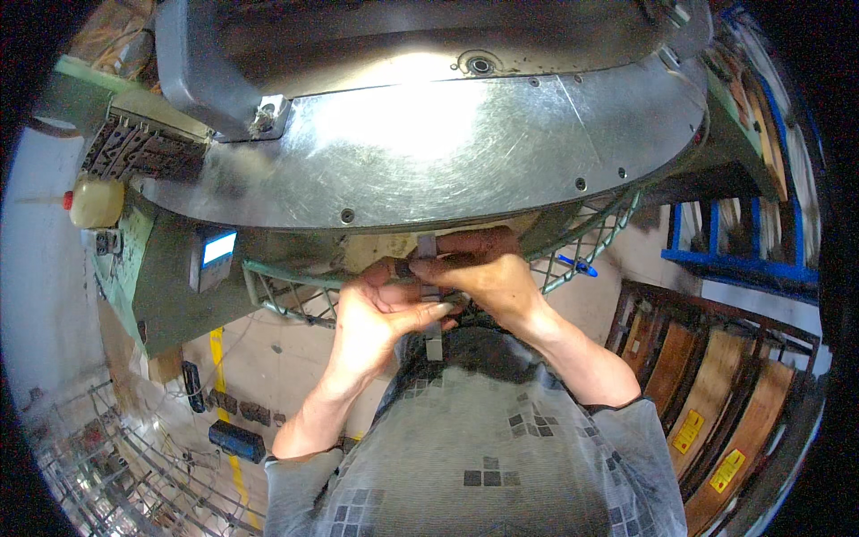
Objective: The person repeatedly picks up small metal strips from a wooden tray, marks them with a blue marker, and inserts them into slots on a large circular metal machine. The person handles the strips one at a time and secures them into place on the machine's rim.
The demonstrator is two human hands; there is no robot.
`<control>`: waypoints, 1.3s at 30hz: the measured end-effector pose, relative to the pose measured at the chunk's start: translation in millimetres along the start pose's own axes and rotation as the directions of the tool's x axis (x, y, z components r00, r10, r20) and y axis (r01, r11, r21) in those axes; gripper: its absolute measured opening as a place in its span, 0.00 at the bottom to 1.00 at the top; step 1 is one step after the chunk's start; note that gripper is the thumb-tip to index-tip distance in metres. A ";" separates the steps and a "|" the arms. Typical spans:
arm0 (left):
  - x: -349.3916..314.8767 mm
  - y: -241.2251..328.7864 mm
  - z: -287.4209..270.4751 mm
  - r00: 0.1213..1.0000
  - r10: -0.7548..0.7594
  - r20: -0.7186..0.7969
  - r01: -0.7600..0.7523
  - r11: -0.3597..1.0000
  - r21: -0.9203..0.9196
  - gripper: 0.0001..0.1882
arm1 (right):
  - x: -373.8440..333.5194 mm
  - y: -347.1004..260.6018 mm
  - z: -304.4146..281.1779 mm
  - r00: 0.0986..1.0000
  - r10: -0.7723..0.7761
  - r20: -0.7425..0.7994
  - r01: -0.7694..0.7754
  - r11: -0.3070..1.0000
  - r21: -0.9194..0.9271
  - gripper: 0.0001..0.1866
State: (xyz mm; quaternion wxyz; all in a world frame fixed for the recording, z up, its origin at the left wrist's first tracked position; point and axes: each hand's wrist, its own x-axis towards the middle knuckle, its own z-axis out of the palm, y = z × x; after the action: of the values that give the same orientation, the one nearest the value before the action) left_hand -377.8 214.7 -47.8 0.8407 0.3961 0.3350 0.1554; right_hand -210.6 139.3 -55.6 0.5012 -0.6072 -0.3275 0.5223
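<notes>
Between the hands [488,279], a grey strip [428,245] points lengthwise toward the machine [501,161].

Mid-frame, the fingers [479,242] partly cover a grey strip [427,243]; the patterned shirt [429,447] is cut off by the lower edge

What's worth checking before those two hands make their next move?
1. Hands in sight: ok; the left hand and right hand appear just below the edge of the metal plate.
2. Grip on the flat grey strip: ok, fingers of both hands are around it.
3. Strip's full length visible: not ok, fingers cover part.
4. Sleeves away from the hands: ok, forearms are bare.
5. Screen reading: cannot tell, lit but washed out.
6. Feet position: cannot tell, out of sight.
</notes>
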 end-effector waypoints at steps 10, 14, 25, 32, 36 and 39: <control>-15.3 -9.6 0.9 0.970 -0.233 0.064 0.230 0.972 0.050 0.15 | -23.4 -9.3 -8.9 0.991 0.118 0.060 -0.122 0.991 0.063 0.15; -23.8 -8.2 1.7 0.970 -0.215 0.117 0.224 0.972 -0.070 0.14 | -31.2 -14.8 -18.2 0.967 0.239 -0.094 -0.243 0.969 -0.040 0.16; -22.5 -8.9 0.2 0.942 -0.273 0.196 0.299 0.947 -0.115 0.11 | -39.8 -8.3 -11.6 0.991 0.128 -0.037 -0.128 0.992 -0.005 0.16; -24.6 -7.0 -3.7 0.934 -0.296 0.198 0.326 0.935 -0.140 0.12 | -35.2 -8.3 -9.2 0.992 0.104 -0.069 -0.102 0.994 0.037 0.16; -21.6 -7.9 -3.8 0.930 -0.305 0.203 0.337 0.929 -0.150 0.13 | -36.9 -7.2 -7.9 0.990 0.134 0.031 -0.134 0.991 -0.023 0.16; -23.3 -7.2 -5.9 0.936 -0.291 0.196 0.324 0.932 -0.164 0.14 | -35.8 -6.5 -6.7 0.994 0.098 -0.056 -0.090 0.989 0.118 0.16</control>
State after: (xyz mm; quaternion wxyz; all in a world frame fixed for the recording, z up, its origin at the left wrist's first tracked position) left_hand -398.9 201.2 -45.8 0.9144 0.2665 0.3041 0.0193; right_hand -211.9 106.4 -38.8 0.5200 -0.6079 -0.2523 0.5445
